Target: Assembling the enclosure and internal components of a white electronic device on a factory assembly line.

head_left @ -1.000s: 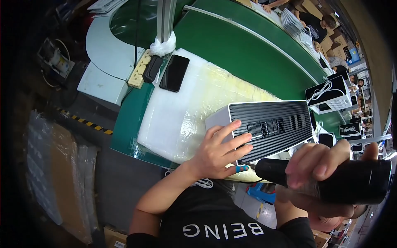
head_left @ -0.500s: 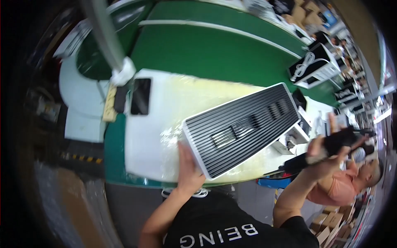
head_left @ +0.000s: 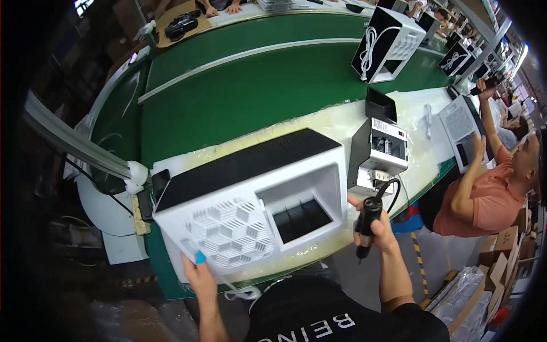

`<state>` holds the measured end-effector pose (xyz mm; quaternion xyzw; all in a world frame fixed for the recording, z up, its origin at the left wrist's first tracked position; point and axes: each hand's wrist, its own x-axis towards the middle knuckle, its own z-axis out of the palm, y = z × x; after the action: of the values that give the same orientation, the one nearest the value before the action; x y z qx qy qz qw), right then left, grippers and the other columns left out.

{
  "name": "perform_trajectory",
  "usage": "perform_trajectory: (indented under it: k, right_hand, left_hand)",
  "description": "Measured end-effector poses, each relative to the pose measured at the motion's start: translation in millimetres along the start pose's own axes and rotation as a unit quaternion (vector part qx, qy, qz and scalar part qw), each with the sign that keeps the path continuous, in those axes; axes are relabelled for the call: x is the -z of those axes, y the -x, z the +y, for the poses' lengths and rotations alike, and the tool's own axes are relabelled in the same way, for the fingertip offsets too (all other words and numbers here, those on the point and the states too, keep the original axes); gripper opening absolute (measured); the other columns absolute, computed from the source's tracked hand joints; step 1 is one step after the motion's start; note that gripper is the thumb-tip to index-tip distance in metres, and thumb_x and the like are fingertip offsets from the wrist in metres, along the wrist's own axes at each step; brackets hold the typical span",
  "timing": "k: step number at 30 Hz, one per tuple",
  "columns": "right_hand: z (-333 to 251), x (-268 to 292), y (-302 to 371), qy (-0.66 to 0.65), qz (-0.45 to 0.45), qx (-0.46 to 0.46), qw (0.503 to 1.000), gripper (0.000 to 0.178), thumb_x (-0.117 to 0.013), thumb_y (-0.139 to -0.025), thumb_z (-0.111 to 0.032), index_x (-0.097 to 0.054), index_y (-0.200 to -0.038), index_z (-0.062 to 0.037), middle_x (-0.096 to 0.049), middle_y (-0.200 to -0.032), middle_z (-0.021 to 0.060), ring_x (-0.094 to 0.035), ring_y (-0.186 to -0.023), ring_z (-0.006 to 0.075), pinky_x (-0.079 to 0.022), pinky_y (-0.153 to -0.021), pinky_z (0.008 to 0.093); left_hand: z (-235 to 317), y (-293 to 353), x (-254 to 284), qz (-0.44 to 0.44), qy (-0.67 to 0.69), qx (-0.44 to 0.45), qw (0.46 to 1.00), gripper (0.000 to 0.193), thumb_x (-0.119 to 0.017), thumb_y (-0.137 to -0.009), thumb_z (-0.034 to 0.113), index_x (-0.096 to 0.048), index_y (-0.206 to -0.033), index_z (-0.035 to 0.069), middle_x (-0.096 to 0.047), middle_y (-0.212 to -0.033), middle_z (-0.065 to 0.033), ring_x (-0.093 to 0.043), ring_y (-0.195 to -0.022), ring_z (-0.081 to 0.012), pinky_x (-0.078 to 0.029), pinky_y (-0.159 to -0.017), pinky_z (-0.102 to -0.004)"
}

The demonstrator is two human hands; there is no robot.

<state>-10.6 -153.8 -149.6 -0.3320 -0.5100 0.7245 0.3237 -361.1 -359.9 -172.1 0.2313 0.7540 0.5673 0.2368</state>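
The right hand (head_left: 386, 232), right of centre, is closed around one black driver (head_left: 370, 212), its tip pointing down and its one black cord (head_left: 396, 194) looping up behind. The left hand (head_left: 199, 279), lower left of centre, grips the lower left edge of one case (head_left: 250, 191), with one blue wrap (head_left: 199, 257) on its thumb. The case fills the middle of the frame, tilted, with one black side up and a white front bearing one patterned grille and one rectangular opening.

One white cord (head_left: 244, 292) hangs just right of the left hand. Above the driver stand one module (head_left: 390, 162) and, beyond it, one black tray (head_left: 380, 104), both on the pale mat (head_left: 419, 165). At centre left, one phone (head_left: 161, 180) and one power strip (head_left: 141, 215) sit near the case.

Across the top runs the green belt (head_left: 256, 85); at its upper right stands a second case (head_left: 401, 37) with one coiled cord (head_left: 369, 52). At right, one co-worker (head_left: 487, 205) has a third case (head_left: 460, 126) nearby. Those farther off are too small to count.
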Motion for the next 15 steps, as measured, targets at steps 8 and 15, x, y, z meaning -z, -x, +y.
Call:
perform_trajectory:
  k: [8,15]
  right_hand:
    - [-48,-8,2,-0.129,-0.051,0.032,0.99,0.07,-0.083,-0.066,-0.045,-0.051,-0.102,0.0064,-0.061,-0.063,0.0239,-0.063,-0.046,0.026,-0.051,-0.043,0.0306]
    - [-33,-11,-5,0.017,-0.024,-0.07,0.997,0.094,-0.069,-0.065,-0.07,-0.053,-0.117,0.0067,-0.062,-0.106,0.0095,-0.06,-0.059,0.0117,-0.046,-0.052,0.0242]
  left_hand:
    - [112,32,39,-0.046,-0.101,-0.035,0.993,0.084,-0.073,-0.078,0.023,-0.028,-0.145,0.001,-0.051,-0.128,-0.0188,-0.05,-0.114,-0.0252,-0.038,-0.098,-0.0327]
    - [151,13,25,-0.107,-0.385,0.011,0.917,0.061,-0.065,-0.087,0.024,-0.04,-0.137,0.0,-0.065,-0.104,-0.019,-0.062,-0.096,-0.0247,-0.046,-0.084,-0.0308]
